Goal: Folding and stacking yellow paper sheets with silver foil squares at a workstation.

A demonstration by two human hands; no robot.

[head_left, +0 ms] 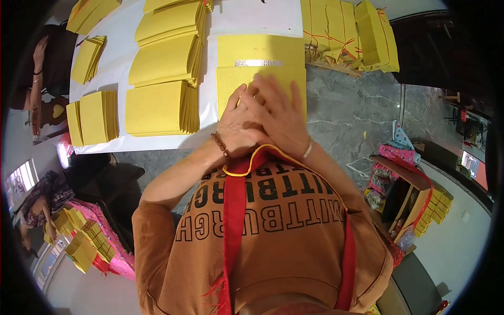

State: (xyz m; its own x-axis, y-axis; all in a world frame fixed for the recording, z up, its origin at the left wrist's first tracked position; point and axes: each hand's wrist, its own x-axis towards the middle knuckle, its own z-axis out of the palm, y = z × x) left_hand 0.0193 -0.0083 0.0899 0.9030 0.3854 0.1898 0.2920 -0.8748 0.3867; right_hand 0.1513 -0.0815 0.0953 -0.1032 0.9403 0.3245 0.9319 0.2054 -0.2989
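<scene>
A yellow sheet of paper (261,48) with a silver printed strip lies on the white-covered table in front of me, its lower part folded or covered by a ribbed yellow layer (226,79). Over this layer are both my hands, crossing each other. My left hand (237,125), with a brown bead bracelet, has its visible fingers stretched forward, partly hidden under the other hand. My right hand (281,113) lies across it with fingers spread, blurred by motion. Neither hand visibly grips anything.
Stacks of folded yellow paper (157,107) stand in rows to the left on the white table cover (210,52). Yellow bags with red cords (336,31) sit at the far right. A person's arm (37,79) shows at the left edge. Grey marble floor (341,105) lies to the right.
</scene>
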